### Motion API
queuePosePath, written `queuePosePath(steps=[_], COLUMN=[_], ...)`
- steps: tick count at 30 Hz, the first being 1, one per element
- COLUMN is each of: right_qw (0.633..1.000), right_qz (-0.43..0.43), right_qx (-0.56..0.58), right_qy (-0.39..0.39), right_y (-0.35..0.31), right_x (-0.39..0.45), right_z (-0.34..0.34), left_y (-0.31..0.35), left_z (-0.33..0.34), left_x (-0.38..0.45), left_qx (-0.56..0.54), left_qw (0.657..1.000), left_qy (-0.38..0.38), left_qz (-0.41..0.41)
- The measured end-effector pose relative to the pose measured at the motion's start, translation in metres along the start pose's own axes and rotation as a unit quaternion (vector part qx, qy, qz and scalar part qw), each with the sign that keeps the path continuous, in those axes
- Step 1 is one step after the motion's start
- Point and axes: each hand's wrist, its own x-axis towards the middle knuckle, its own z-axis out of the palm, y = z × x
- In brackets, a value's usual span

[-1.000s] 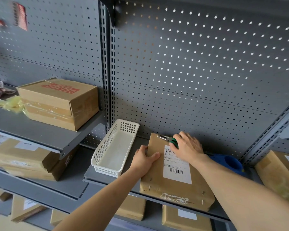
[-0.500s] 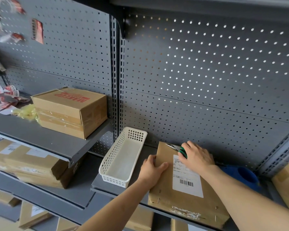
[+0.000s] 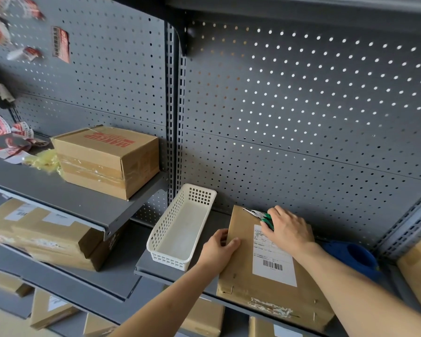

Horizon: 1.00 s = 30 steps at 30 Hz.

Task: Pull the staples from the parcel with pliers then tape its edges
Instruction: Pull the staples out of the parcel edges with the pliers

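A flat brown parcel (image 3: 243,271) with a white barcode label (image 3: 274,262) lies on the grey shelf (image 3: 141,266). Small staples show along its near edge. My left hand (image 3: 216,249) presses on the parcel's left edge, thumb on top. My right hand (image 3: 288,227) rests on the far part of the parcel and holds green-handled pliers (image 3: 259,215). Their metal jaws point left and reach the parcel's far left corner. A blue tape dispenser (image 3: 353,259) sits on the shelf behind my right forearm.
A white mesh basket (image 3: 180,234) stands just left of the parcel. A taped cardboard box (image 3: 107,161) sits on the higher left shelf. More parcels fill the lower shelves and the right edge. A grey pegboard backs the shelf.
The camera view has shifted, so everything sits lower and further right in the frame. Both hands keep the same hold on the parcel and pliers.
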Motion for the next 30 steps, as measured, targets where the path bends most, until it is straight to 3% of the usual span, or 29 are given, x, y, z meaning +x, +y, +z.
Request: queuePosePath(steps=[17, 25, 30], right_qw=[0.994, 0.982, 0.979], right_qz=[-0.021, -0.048, -0.029], right_qx=[-0.005, 0.042, 0.101], right_qy=[0.105, 0.180, 0.174], right_y=[0.005, 0.001, 0.007], right_x=[-0.009, -0.013, -0.013], right_z=[0.007, 0.004, 0.012], left_y=[0.007, 0.005, 0.003], left_z=[-0.001, -0.001, 0.000], left_x=[-0.008, -0.008, -0.009], left_qx=[-0.001, -0.015, -0.029], left_qw=[1.000, 1.000, 0.999], left_qy=[0.004, 0.006, 0.015], left_qz=[0.004, 0.001, -0.011])
